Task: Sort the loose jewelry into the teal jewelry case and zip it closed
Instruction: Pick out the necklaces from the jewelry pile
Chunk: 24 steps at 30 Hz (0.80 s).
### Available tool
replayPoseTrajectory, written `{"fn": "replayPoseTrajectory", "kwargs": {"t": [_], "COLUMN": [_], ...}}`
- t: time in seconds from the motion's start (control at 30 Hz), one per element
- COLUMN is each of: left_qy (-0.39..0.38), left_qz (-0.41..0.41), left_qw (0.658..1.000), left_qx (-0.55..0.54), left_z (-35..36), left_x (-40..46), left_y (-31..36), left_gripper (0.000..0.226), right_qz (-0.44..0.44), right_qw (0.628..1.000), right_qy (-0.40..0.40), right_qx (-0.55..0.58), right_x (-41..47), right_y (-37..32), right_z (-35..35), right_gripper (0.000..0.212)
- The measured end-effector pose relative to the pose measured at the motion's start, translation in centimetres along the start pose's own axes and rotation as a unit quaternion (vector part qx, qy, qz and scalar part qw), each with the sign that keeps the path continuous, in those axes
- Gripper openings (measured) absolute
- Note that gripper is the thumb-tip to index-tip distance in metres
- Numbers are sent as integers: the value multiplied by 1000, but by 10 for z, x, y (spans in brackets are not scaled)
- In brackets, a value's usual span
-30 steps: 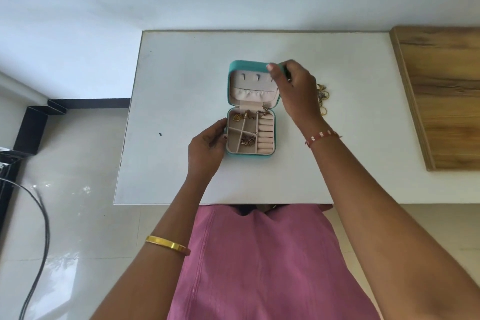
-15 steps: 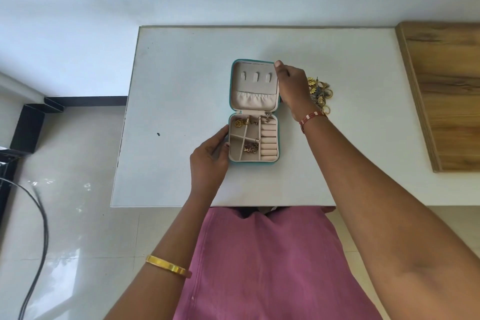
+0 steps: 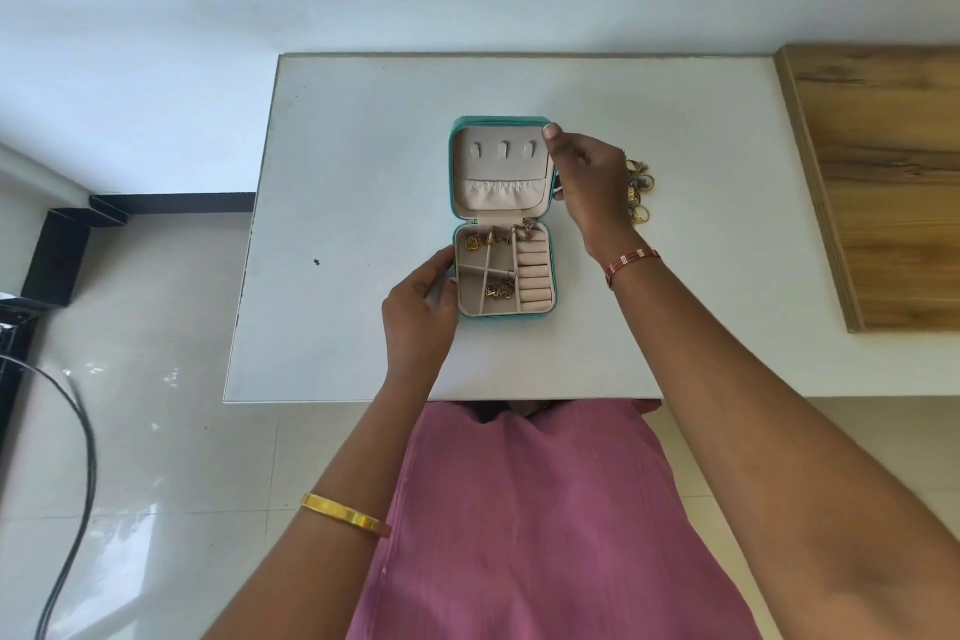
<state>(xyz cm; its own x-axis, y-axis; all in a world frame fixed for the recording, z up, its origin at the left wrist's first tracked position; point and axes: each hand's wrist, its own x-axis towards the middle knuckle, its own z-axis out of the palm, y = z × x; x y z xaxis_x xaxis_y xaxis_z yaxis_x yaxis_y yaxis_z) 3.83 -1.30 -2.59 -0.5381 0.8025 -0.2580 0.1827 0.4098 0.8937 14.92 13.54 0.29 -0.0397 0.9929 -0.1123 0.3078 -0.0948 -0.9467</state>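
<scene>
Head view looks down on both hands at the case. Right hand [image 3: 589, 187] reaches in from the right and holds the right edge of the raised lid [image 3: 498, 166], thumb tip on the lid's far right corner and the other fingers curled down along its side. Left hand [image 3: 418, 312] lies against the left wall of the tray [image 3: 504, 270], thumb along the tray's upper left rim, fingers bent against the side; how far they wrap under cannot be told. A red and white beaded band [image 3: 631, 263] circles the right wrist, and a gold bangle [image 3: 343, 515] sits on the left forearm.

Between the hands, the teal jewelry case [image 3: 503, 218] lies open near the middle of the white table [image 3: 363, 130], lid on the far side, tray on the near side. The lid's pale lining shows three small tabs and a gathered pocket. The tray has dividers on the left and a row of ring rolls [image 3: 535, 276] on the right. A gold heart pendant [image 3: 471, 243] lies in the far left compartment, and a tangle of gold pieces [image 3: 500, 290] in the near middle one.

Just right of the right hand, partly hidden by it, a heap of loose jewelry [image 3: 640, 192] rests on the table. A wooden board [image 3: 883, 182] adjoins the table's right side. A pink garment [image 3: 519, 525] fills the near foreground, and a black cable [image 3: 78, 431] curves over the tiled floor at left.
</scene>
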Motion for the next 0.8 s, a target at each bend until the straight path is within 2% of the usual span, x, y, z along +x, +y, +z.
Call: {"fn": "replayPoseTrajectory", "kwargs": {"t": [0.03, 0.17, 0.3, 0.47, 0.53, 0.67, 0.73, 0.8], "left_qy": [3, 34, 85, 63, 64, 55, 51, 49], "left_qz": [-4, -15, 19, 26, 24, 24, 25, 24], "left_qw": [1000, 999, 996, 997, 997, 997, 997, 997], "left_qx": [1, -14, -28, -47, -45, -42, -43, -46], "left_z": [0, -1, 0, 11, 15, 22, 24, 25], "left_x": [1, -1, -8, -16, -14, -8, -7, -6], "left_y": [2, 12, 26, 36, 38, 43, 42, 41], "left_gripper": [36, 33, 30, 32, 29, 28, 28, 29], "right_qz": [-3, -2, 0, -39, -84, -200, -223, -229], "right_qw": [1000, 999, 995, 990, 974, 906, 881, 873], "right_qy": [2, 45, 97, 53, 32, -12, -15, -11], "right_qx": [9, 18, -23, -129, -207, -373, -417, -430], "right_x": [-3, -20, -43, -65, -64, -58, -57, -57], "right_y": [-2, -1, 12, 21, 24, 27, 30, 32], "right_z": [-3, -17, -24, -12, -6, 0, 3, 5], "right_gripper": [22, 31, 17, 9, 16, 34, 31, 24]}}
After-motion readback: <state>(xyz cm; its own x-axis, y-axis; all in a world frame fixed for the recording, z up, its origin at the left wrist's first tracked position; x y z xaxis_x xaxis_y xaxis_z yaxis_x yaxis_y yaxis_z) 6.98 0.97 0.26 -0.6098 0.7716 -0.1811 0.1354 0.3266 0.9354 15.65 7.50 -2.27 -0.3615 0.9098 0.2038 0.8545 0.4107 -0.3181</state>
